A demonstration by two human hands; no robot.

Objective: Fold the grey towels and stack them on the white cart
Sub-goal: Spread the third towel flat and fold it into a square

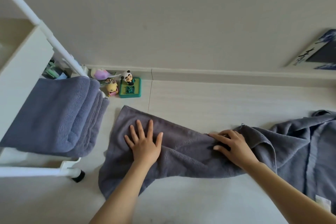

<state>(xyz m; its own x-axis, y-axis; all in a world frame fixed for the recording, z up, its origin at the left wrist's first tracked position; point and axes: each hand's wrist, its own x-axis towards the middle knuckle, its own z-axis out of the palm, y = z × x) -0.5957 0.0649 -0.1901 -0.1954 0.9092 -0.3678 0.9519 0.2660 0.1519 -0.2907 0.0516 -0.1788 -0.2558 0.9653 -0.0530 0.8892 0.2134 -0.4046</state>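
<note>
A grey towel [183,152] lies stretched across the pale floor in front of me. My left hand [144,141] presses flat on its left part, fingers spread. My right hand [232,146] rests on the bunched middle of the same towel, its fingers curled into the cloth. At the right lies another grey towel [305,147], crumpled, with a white label near its lower edge. Folded grey towels [54,116] sit stacked on a shelf of the white cart [23,63] at the left.
Small toys stand by the baseboard: a panda figure on a green tray [130,87], a yellow figure [111,88] and a purple plush [100,73]. The cart has a black caster [78,176] close to the towel's left edge. A book [316,51] leans at the right wall.
</note>
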